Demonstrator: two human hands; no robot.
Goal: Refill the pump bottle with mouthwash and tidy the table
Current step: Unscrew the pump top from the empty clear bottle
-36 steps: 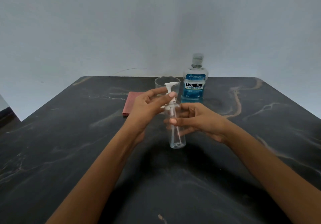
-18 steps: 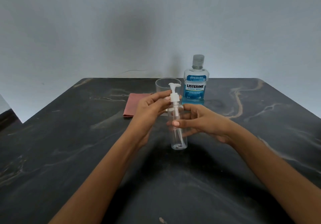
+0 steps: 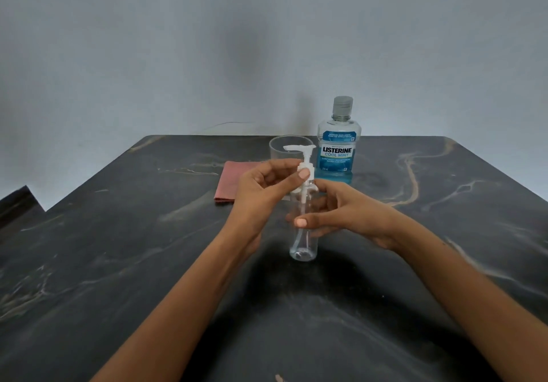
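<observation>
Both my hands on the clear pump bottle (image 3: 304, 233), upright at the middle of the table (image 3: 118, 263)

My right hand (image 3: 341, 212) wraps its body, thumb across the front; my left hand (image 3: 264, 186) pinches the white pump collar (image 3: 305, 171). Just behind the pump bottle stands a clear cup (image 3: 289, 150), partly hidden by the pump head, with the mouthwash bottle (image 3: 338, 150) (blue liquid, grey ribbed cap) beside it to the right. Left of the pump bottle and further back lies a folded pink cloth (image 3: 229, 183). The table is dark marble with pale veins, set against a plain grey wall (image 3: 207, 40)
</observation>
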